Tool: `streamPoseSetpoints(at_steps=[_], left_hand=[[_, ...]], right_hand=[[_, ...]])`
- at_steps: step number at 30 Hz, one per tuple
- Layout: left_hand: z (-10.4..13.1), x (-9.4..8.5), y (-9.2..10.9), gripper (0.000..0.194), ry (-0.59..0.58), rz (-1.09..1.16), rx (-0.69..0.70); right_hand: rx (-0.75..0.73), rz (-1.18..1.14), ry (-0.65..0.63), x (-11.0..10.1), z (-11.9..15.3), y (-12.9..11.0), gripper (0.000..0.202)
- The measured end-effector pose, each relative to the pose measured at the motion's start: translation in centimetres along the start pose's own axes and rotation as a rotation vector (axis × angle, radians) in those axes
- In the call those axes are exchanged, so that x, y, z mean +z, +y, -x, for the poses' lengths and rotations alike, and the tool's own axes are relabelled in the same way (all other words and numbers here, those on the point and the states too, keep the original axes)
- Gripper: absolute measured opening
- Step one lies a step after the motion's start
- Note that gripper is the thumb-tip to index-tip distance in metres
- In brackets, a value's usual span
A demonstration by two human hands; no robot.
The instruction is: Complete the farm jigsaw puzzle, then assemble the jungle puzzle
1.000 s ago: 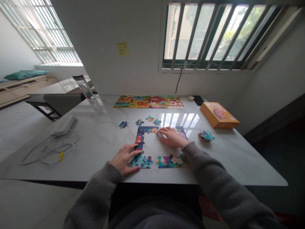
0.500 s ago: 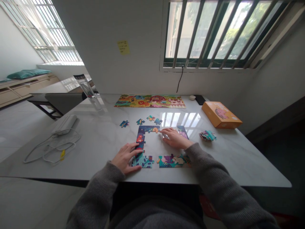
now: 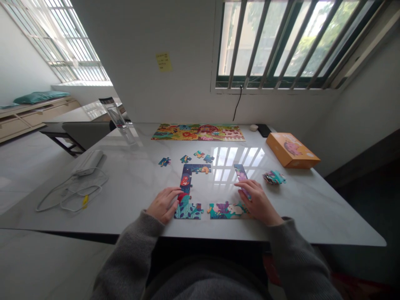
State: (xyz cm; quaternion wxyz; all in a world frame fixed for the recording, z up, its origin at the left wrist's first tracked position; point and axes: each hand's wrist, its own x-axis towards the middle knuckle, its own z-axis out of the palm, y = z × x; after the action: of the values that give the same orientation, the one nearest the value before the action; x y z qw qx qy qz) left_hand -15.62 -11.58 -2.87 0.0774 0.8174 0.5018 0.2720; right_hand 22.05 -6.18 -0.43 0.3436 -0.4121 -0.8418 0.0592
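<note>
On the white table lies a partly joined jigsaw puzzle border with gaps at the top and bottom. My left hand (image 3: 164,204) rests with fingers stretched over the edge of its left strip (image 3: 185,181). Fingers apart, my right hand (image 3: 255,200) lies over the right strip (image 3: 240,172) and hides part of it. The bottom right strip (image 3: 230,210), showing a white animal, runs under that hand. Joined to the left strip are a top strip (image 3: 201,168) and a bottom left corner (image 3: 188,211). Several loose puzzle pieces (image 3: 185,159) lie above the border.
A stack of puzzle pieces (image 3: 274,177) and an orange box (image 3: 292,150) stand to the right. Finished puzzle panels (image 3: 198,132) lie at the back, near a black phone (image 3: 264,130). On the left are a white power bank (image 3: 88,162), a cable (image 3: 78,192) and a clear bottle (image 3: 113,112).
My right hand has moved from the top strip's end, rightward and toward me, onto the right strip. My left hand stays at the left strip, its thumb drawn in closer. The view shifted slightly.
</note>
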Motion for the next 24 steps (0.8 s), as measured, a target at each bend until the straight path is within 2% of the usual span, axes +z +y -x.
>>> streamPoseSetpoints(at_steps=[3,6,12,24], left_hand=[[0.0,-0.1,0.3,0.034,-0.016,-0.02,-0.01],[0.0,-0.1,0.5,0.032,-0.004,-0.026,-0.017],[0.0,0.1,0.3,0.031,0.002,-0.044,-0.018],[0.0,0.2,0.2,0.03,0.01,-0.053,-0.012]], right_hand=[[-0.003,0.021,0.037,-0.9,1.0,0.2,0.024],[0.011,0.02,0.007,-1.5,2.1,0.4,0.023],[0.073,-0.026,-0.035,-1.3,4.2,0.3,0.025],[0.109,0.047,-0.071,-1.2,5.8,-0.7,0.024]])
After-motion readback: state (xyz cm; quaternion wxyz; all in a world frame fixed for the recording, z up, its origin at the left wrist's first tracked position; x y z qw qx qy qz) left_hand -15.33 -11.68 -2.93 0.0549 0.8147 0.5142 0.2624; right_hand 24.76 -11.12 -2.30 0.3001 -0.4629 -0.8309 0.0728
